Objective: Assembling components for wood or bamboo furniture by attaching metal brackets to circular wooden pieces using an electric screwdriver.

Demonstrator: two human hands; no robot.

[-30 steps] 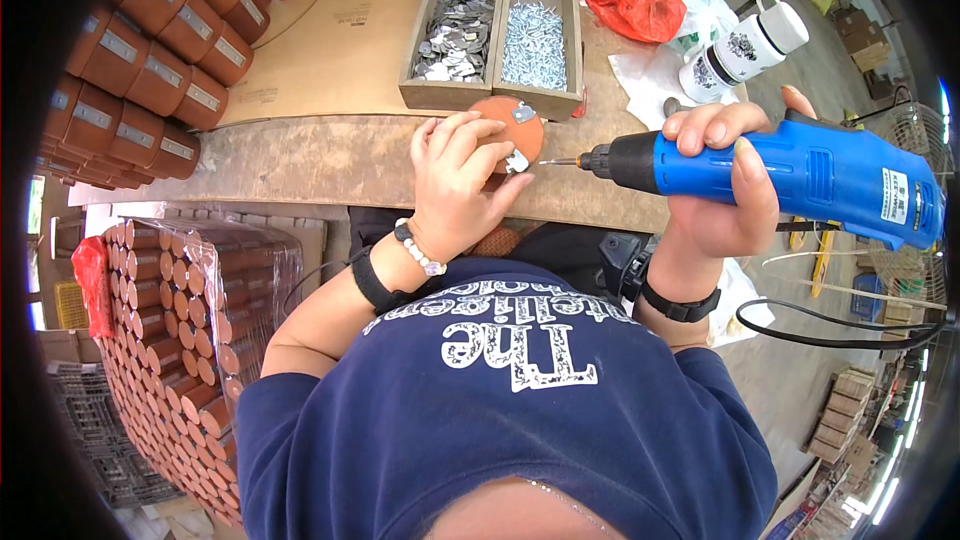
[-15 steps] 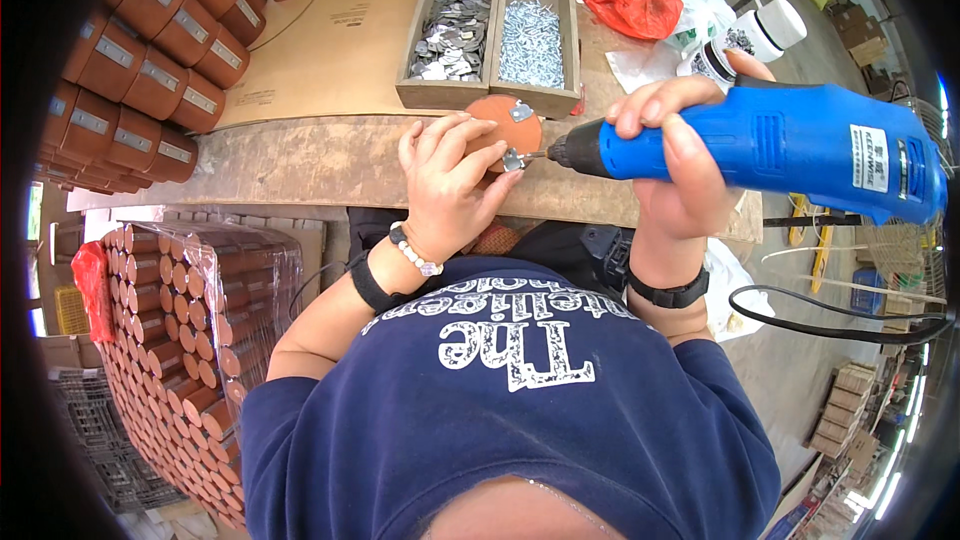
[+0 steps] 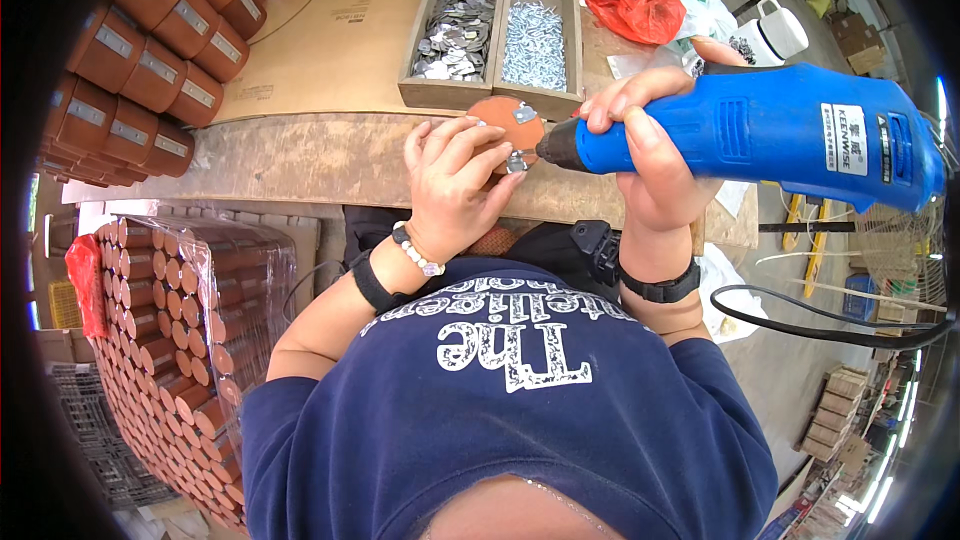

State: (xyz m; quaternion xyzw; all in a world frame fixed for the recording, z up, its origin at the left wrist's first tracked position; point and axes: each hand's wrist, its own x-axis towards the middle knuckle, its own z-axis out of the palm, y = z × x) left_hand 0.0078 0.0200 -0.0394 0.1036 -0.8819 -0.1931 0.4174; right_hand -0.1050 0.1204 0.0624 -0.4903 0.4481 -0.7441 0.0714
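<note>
**At the bench's front edge, a blue driver meets a round reddish-brown piece**

At the near edge of a worn wooden workbench (image 3: 300, 155), the person's left hand (image 3: 455, 170) holds a flat-faced, round reddish-brown piece (image 3: 500, 112), its fingers curled over the left part of the face. The forefinger and thumb close in around a small grey metal plate (image 3: 516, 163) at the piece's lower right edge; whether they pinch the plate itself, I cannot tell. A second small grey metal plate (image 3: 525, 115) sits on the upper right of the face.

The right hand (image 3: 655, 140) is wrapped around a blue electric screwdriver (image 3: 780, 125), which lies nearly level, its black nose pointing left, close against the round piece beside the lower plate.

Just beyond the piece stands a grey wooden box (image 3: 450, 95) with two compartments: loose grey metal plates (image 3: 460, 30) in the left, silvery screws (image 3: 533, 45) in the right. To its right lies a crumpled red plastic bag (image 3: 635, 0). Reddish-brown cylinders with metal strips (image 3: 125, 60) are stacked at the bench's far left.
</note>
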